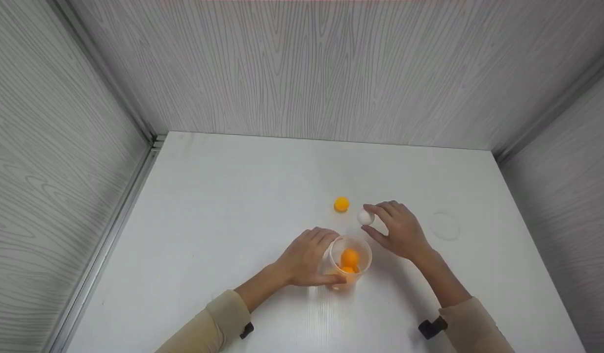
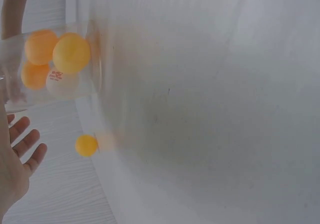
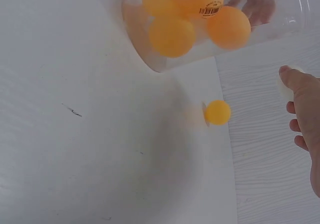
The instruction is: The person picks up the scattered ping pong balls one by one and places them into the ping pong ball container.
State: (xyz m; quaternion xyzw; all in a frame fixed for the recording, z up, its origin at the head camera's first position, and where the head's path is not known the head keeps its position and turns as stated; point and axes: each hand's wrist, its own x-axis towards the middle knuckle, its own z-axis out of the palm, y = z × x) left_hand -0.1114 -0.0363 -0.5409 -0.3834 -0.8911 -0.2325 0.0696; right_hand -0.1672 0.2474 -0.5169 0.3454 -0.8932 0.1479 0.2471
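My left hand (image 1: 307, 257) grips a clear plastic cup (image 1: 332, 262) from its left side, thumb across the front. Several orange table tennis balls (image 3: 171, 36) lie inside it, along with a white ball (image 2: 62, 84) bearing red print. Just beyond the cup's rim, my right hand (image 1: 401, 230) pinches another white table tennis ball (image 1: 364, 217) between thumb and fingers. The thumb mostly covers that ball in the right wrist view. A single orange ball (image 1: 341, 204) sits on the table behind the cup, close to the pinched ball.
The white table (image 1: 233, 176) is enclosed by grey wood-grain panels (image 1: 302, 68) at the back and both sides. A faint transparent ring (image 1: 445, 225) lies to the right of my right hand.
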